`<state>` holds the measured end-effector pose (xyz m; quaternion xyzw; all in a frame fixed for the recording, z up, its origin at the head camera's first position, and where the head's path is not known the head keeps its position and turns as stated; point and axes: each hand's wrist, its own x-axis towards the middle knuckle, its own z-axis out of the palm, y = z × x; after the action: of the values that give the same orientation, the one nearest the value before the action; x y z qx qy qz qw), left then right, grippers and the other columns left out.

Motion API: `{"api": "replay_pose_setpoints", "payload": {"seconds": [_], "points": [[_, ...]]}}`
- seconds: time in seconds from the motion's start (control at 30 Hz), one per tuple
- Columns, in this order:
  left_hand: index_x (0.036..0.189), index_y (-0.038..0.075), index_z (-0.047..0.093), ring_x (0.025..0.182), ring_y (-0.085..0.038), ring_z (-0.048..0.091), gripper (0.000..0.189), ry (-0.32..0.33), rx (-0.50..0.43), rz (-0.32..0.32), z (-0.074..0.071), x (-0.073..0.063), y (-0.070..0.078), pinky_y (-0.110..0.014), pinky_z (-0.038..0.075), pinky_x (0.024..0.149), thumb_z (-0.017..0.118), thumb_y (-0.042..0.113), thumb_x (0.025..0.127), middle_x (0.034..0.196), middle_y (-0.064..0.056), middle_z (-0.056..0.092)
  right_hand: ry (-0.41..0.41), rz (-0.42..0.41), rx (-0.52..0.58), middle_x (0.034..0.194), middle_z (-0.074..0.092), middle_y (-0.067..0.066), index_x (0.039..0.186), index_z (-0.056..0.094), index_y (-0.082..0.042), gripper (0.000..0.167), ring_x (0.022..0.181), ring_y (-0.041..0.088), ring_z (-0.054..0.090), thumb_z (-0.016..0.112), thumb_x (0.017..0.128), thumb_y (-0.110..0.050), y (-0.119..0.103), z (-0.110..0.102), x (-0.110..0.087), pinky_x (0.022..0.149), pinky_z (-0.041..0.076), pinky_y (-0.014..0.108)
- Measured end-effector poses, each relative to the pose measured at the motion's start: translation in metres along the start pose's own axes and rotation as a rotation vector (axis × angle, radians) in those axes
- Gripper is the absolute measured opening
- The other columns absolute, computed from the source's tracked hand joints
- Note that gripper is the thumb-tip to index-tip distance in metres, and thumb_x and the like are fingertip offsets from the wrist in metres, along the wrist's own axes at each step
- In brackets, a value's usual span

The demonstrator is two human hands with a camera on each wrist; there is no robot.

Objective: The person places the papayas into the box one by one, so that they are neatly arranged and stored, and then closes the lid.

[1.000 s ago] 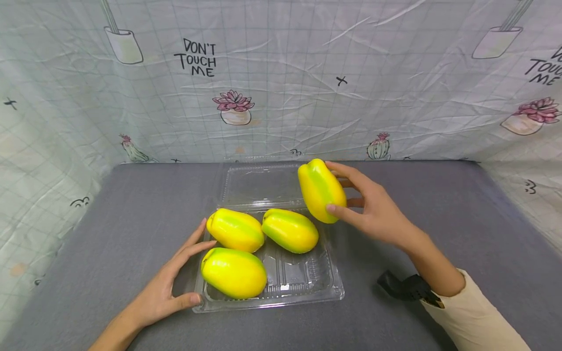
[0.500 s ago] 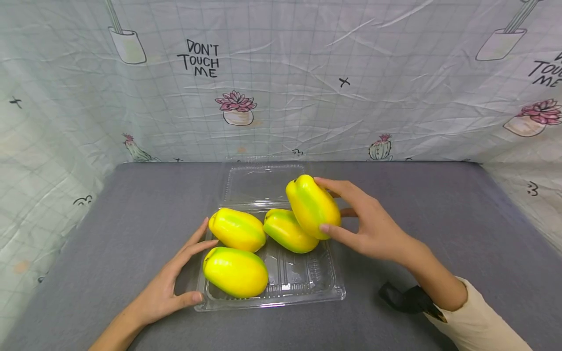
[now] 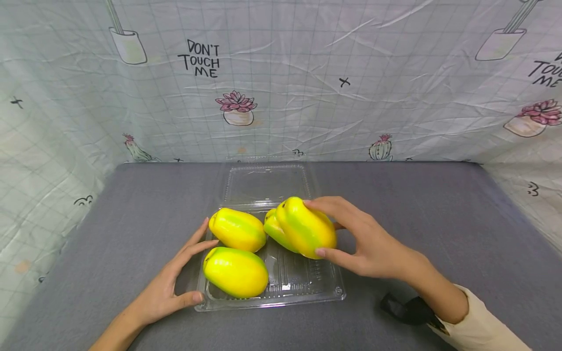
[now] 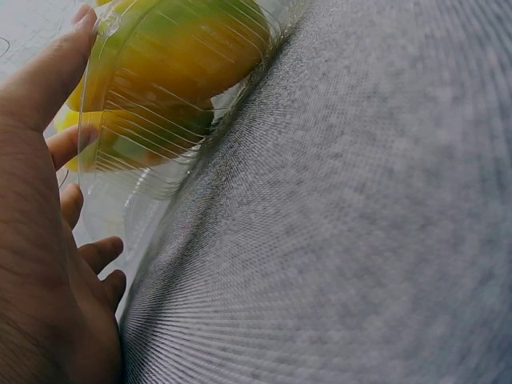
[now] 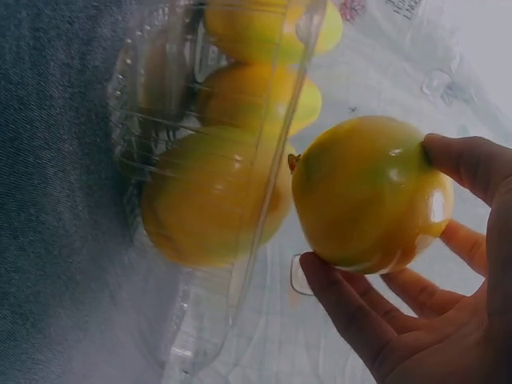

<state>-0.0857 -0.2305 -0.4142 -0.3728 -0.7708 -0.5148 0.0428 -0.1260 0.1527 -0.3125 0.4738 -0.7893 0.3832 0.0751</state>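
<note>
A yellow-green papaya (image 3: 309, 230) is pinched in my right hand (image 3: 373, 243), thumb on its near side and fingers on the far side. It is above the right part of the clear plastic clamshell box (image 3: 303, 301) and partly hides another papaya (image 3: 273, 227) lying inside. Two more papayas, a rear one (image 3: 237, 230) and a front one (image 3: 235, 273), lie in the box's left half. My left hand (image 3: 162, 285) rests at the box's left edge, fingers extended and thumb by the front corner. In the right wrist view, the held papaya (image 5: 368, 196) appears apart from the box wall.
The clear lid (image 3: 265, 184) lies folded back behind the box on the grey table (image 3: 417, 200). A printed cloth (image 3: 290, 112) hangs behind and along the sides. A black strap (image 3: 408, 309) is at the right wrist, by the beige sleeve (image 3: 478, 317).
My right hand has brought the held papaya leftward and down, from the box's back right corner to over the papaya in the right part. My left hand has stayed at the edge.
</note>
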Motion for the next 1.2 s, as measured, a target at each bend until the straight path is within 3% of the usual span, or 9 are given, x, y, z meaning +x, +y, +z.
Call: {"api": "replay_pose_setpoints", "payload": {"seconds": [0.27, 0.67, 0.93, 1.2], "points": [[0.142, -0.001, 0.038, 0.144, -0.036, 0.007, 0.073, 0.001, 0.008, 0.005, 0.001, 0.000, -0.001, -0.021, 0.012, 0.110, 0.069, 0.033, 0.086, 0.157, -0.024, 0.007, -0.037, -0.090, -0.036, 0.140, 0.043, 0.006, 0.143, 0.041, -0.007, 0.068, 0.124, 0.022, 0.046, 0.073, 0.084, -0.019, -0.002, 0.008, -0.004, 0.099, 0.041, 0.033], [0.142, -0.002, 0.038, 0.144, -0.037, 0.007, 0.073, 0.000, 0.003, 0.013, 0.002, -0.001, -0.002, -0.020, 0.012, 0.109, 0.070, 0.032, 0.086, 0.157, -0.024, 0.007, -0.096, -0.136, -0.125, 0.139, 0.044, 0.007, 0.143, 0.043, -0.011, 0.063, 0.120, 0.020, 0.048, 0.069, 0.088, -0.029, -0.003, 0.018, -0.014, 0.089, 0.048, 0.037], [0.141, -0.003, 0.038, 0.143, -0.037, 0.007, 0.073, 0.003, 0.008, 0.027, 0.001, 0.000, -0.001, -0.021, 0.012, 0.110, 0.069, 0.034, 0.086, 0.156, -0.024, 0.008, -0.099, -0.202, -0.192, 0.138, 0.045, 0.010, 0.140, 0.047, -0.013, 0.058, 0.115, 0.021, 0.051, 0.067, 0.089, -0.032, 0.001, 0.026, -0.018, 0.080, 0.051, 0.032], [0.142, -0.002, 0.038, 0.144, -0.037, 0.008, 0.073, 0.001, 0.012, 0.019, 0.001, 0.000, 0.000, -0.020, 0.012, 0.110, 0.069, 0.035, 0.087, 0.157, -0.023, 0.008, -0.107, -0.271, -0.184, 0.136, 0.046, 0.012, 0.138, 0.048, -0.010, 0.058, 0.114, 0.023, 0.051, 0.067, 0.089, -0.033, 0.007, 0.032, -0.019, 0.082, 0.050, 0.033]]}}
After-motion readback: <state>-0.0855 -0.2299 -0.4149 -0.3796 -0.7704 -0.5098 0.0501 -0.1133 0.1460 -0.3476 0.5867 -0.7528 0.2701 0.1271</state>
